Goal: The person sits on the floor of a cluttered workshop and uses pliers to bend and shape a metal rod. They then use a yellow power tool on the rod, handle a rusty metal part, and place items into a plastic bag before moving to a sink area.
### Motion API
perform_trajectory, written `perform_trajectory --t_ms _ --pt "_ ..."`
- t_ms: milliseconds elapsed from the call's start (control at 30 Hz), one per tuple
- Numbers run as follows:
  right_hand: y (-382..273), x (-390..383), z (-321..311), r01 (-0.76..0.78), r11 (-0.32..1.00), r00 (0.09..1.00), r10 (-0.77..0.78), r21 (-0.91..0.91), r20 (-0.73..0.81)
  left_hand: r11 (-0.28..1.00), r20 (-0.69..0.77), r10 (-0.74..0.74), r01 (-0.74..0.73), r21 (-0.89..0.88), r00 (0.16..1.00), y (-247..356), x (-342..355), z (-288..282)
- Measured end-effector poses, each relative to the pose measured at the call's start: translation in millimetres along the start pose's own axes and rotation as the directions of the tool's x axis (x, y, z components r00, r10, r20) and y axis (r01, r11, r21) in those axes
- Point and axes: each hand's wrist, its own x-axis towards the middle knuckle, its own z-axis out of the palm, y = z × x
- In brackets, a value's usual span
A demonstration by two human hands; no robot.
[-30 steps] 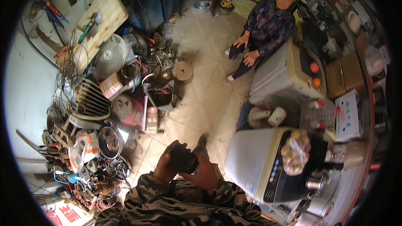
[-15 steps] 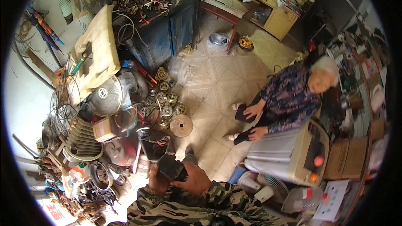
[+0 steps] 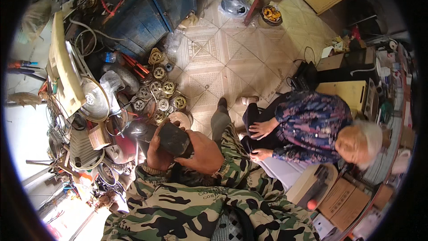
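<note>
A dark, boxy object [image 3: 174, 139] with rounded corners is held up in front of my camouflage-sleeved body; its kind cannot be made out. My left hand [image 3: 159, 154] grips it along its left side, with the thumb up against the edge. From the right, my right hand [image 3: 205, 154] wraps its fingers under the lower right corner. The palms and the underside of the object are hidden. Just beyond the hands is a round tan disc [image 3: 180, 118], partly covered by them.
Several round metal motor parts [image 3: 162, 88] lie on the floor at left, beside a fan guard [image 3: 94, 100] and heaped scrap. A seated person [image 3: 312, 125] rests both hands on their lap at right. Cardboard boxes [image 3: 343, 201] stand behind them. A plastic bag [image 3: 234, 6] lies farther off.
The view has tilted downward and shifted, so more of my camouflage clothing and outstretched leg shows. Both hands still hold the dark object, now turned with a broad face showing.
</note>
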Motion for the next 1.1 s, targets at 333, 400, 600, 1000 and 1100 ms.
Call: perform_trajectory --t_ms 333,400,600,1000,1100 --pt "20.9 186.0 -131.9 -0.039 0.999 0.969 0.037 0.002 0.243 0.989 -0.224 0.137 -0.123 0.078 0.965 36.4 165.7 98.9" --pt "26.9 233.8 -159.3 -0.055 0.997 0.967 0.039 0.057 0.252 0.985 -0.242 0.174 -0.162 0.066 0.955 41.0 206.1 96.5" --pt "48.0 372.4 -245.5 -0.285 0.943 0.93 0.229 0.173 0.289 0.761 -0.099 0.394 -0.264 0.593 0.914 133.9 399.4 88.7" --pt "76.0 541.3 -335.3 -0.465 0.839 0.871 0.376 0.282 0.316 -0.141 -0.208 0.83 0.556 0.819 0.517 230.3 711.4 33.7" --pt "88.7 573.4 -345.4 -0.528 0.811 0.82 0.409 0.251 0.401 -0.174 -0.194 0.822 0.56 0.81 0.536 217.8 730.1 29.2"
